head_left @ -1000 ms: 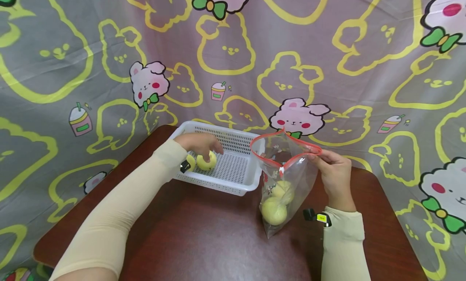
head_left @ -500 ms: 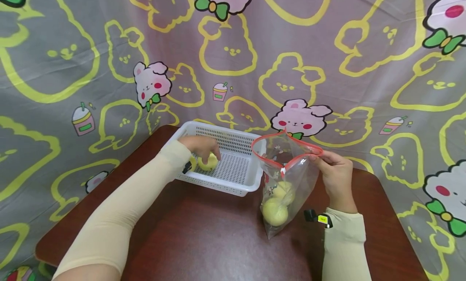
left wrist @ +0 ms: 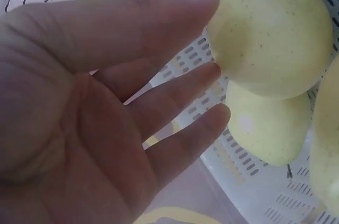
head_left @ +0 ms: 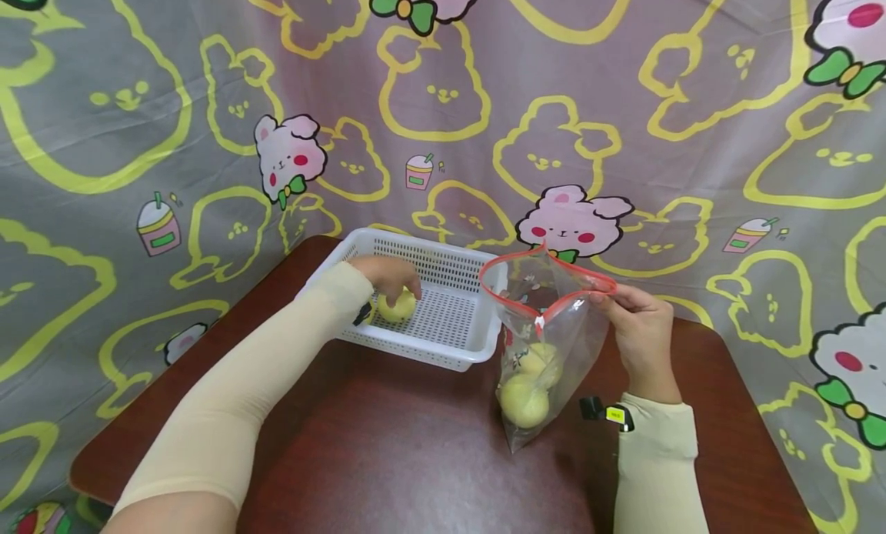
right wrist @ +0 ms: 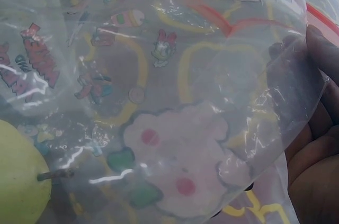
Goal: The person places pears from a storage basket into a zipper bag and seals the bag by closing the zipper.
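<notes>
In the head view, my left hand [head_left: 389, 276] reaches down over a pale yellow pear [head_left: 396, 307] in the white plastic basket [head_left: 477, 348]. The left wrist view shows its thumb and fingers extended, tips at the edge of a speckled pear [left wrist: 270, 33]; a second pear [left wrist: 270, 128] lies below and part of a third [left wrist: 326, 144] shows at right. My right hand [head_left: 640, 334] pinches the red-edged rim of a clear zip bag [head_left: 577, 342], its mouth spread wide. Two pears [head_left: 524, 401] sit low in the bag; a stemmed one [right wrist: 18, 176] shows in the right wrist view.
The basket stands toward the back of a dark reddish-brown table [head_left: 388, 457], with the bag just to its right. A patterned cloth [head_left: 457, 80] with cartoon animals hangs behind and around the table. A white slider [head_left: 539, 322] sits on the bag's rim.
My left hand has shifted slightly right over the pear, and its fingers have come lower and closer round it. The right hand and bag hold nearly still.
</notes>
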A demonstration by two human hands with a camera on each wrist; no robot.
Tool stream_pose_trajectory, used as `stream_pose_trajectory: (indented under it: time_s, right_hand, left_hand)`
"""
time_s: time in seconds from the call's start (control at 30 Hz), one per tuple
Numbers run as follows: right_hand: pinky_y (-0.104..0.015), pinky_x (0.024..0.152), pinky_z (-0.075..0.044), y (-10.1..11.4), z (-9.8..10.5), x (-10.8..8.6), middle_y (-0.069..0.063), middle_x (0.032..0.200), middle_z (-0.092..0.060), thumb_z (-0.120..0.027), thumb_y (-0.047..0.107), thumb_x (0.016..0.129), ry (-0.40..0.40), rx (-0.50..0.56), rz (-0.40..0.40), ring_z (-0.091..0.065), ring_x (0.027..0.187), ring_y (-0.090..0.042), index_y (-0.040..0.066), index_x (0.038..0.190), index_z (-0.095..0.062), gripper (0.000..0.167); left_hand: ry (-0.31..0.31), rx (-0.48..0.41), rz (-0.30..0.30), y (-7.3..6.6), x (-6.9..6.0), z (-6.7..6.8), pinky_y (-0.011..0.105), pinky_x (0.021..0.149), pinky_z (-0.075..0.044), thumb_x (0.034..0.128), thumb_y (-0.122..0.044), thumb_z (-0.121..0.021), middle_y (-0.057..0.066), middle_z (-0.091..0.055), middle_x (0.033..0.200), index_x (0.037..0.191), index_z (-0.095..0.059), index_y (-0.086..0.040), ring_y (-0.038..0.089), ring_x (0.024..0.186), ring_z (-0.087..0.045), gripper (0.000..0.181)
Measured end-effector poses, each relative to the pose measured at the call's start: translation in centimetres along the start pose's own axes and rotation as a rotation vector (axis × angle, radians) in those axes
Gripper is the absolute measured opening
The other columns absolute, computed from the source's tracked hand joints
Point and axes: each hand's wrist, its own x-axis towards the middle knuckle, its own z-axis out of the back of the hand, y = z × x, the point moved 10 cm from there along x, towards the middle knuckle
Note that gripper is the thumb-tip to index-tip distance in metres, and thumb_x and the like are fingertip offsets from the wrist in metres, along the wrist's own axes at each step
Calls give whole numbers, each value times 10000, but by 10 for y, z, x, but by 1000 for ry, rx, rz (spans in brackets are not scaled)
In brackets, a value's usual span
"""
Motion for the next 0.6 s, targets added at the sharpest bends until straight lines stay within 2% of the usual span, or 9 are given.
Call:
stream_pose_trajectory:
  time_s: [0.1,0.27,0.43,0.5,0.6]
  right_hand:
    - [-244,765,-541,0,0,0,-61,881,-738,-749,-119,773,1,5,3,-697,826,-170,-164,1015,-681,256]
    - [-249,769,-541,0,1,-1,-67,892,-737,-748,-120,772,-2,12,0,-697,833,-174,-166,1022,-678,263]
    - [-244,763,-542,0,1,-1,-69,892,-737,-744,-128,773,-4,18,0,-698,830,-170,-166,1019,-679,258]
    - [-246,768,-541,1,0,-1,-74,900,-737,-739,-136,773,2,26,11,-701,836,-171,-172,1019,-675,256]
    - [-257,776,-541,3,-2,0,-89,915,-735,-729,-151,774,16,49,32,-705,848,-179,-188,1019,-664,256]
  left_hand:
    - [7,9,20,-1,2,1,399,1004,-423,786,110,-701,16,-576,1337,1282,-656,-179,251,1278,-471,576]
    - [49,15,104,0,5,-1,414,961,-457,812,69,-716,40,-591,1319,1286,-652,-208,254,1235,-513,552]
    - [112,104,187,6,10,-5,449,916,-477,793,3,-777,14,-511,1411,1340,-608,-269,284,1282,-458,633]
    - [118,148,211,7,11,-4,475,912,-471,780,-24,-798,13,-477,1442,1357,-591,-290,307,1296,-434,668]
    - [109,166,244,9,12,-1,503,936,-444,767,-52,-811,14,-448,1467,1359,-586,-314,324,1307,-413,686]
